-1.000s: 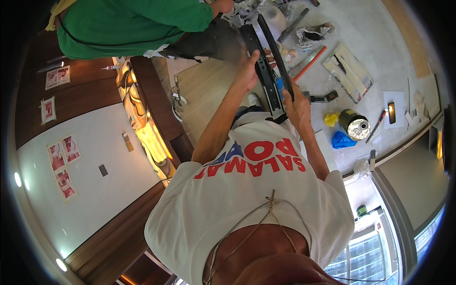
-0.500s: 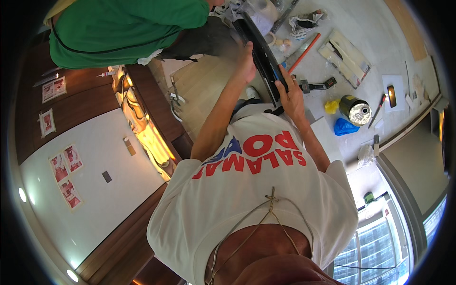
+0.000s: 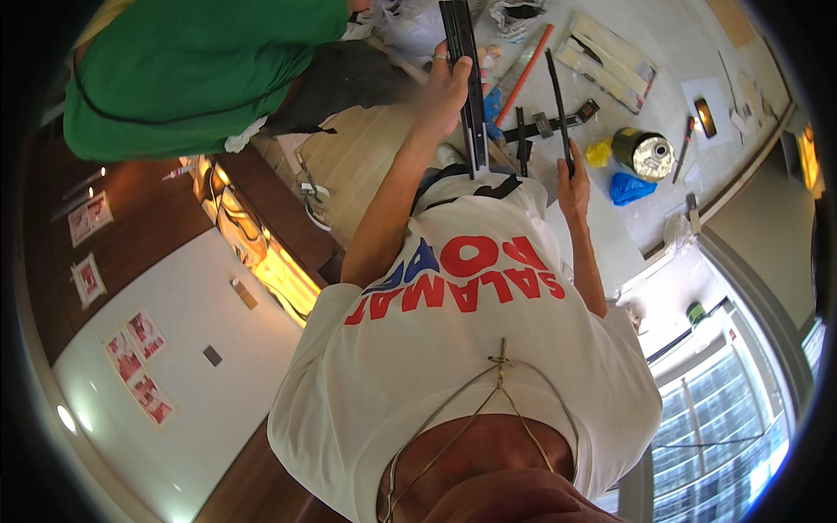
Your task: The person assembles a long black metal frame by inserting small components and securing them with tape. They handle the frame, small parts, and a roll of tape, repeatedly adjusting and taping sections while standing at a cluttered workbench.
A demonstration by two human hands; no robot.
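My left hand (image 3: 446, 94) is wrapped around black metal rails (image 3: 473, 109) that look like drawer slides. They stand nearly upright in front of my waist, and a paler metal channel shows at their near end. Over on the right, my right hand (image 3: 573, 193) grips a thin black rail (image 3: 558, 100) by its near end, apart from the others. Between the hands, on the work surface, lie a short black piece (image 3: 522, 139) and a black tool with a sliding block (image 3: 545, 125).
A co-worker in a green shirt (image 3: 209, 70) is close at the far left. The work surface holds an orange-red stick (image 3: 526, 74), a can (image 3: 649, 155), a yellow bag (image 3: 599, 153), a blue bag (image 3: 629, 188), a red-handled tool (image 3: 685, 146) and a phone (image 3: 704, 118).
Both hands were on the black rails together. Now my right hand has moved right and nearer with one thin rail, while my left hand keeps the rest, turned more upright.
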